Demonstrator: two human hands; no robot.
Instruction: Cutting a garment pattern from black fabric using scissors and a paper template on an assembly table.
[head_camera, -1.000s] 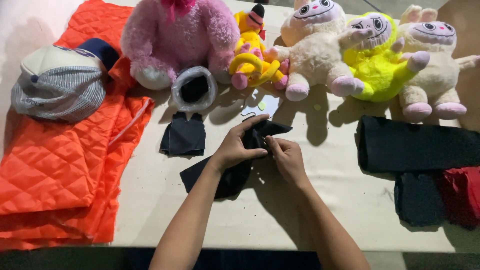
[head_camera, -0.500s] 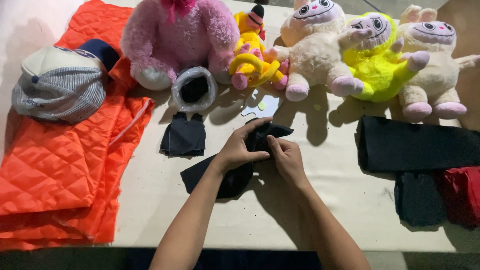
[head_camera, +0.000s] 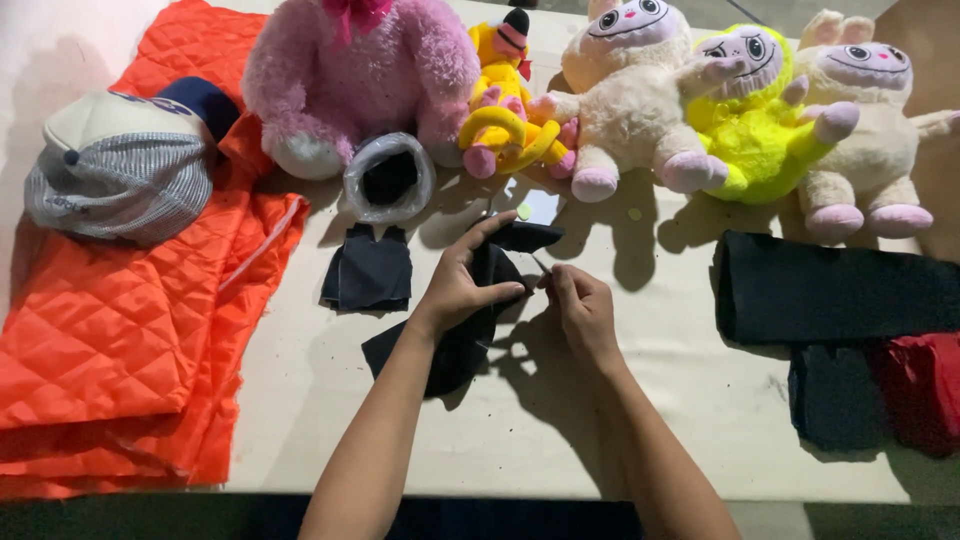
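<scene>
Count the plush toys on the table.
5, in a row along the far edge: pink plush at left, small yellow plush, cream plush, neon-yellow plush, cream plush at right. None looks hidden.

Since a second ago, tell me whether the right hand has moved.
Yes. The right hand has drawn slightly rightward off the black fabric piece, away from the folded black cloth square.

A crumpled strip of black fabric (head_camera: 462, 335) lies diagonally on the table, its upper end lifted.
</scene>
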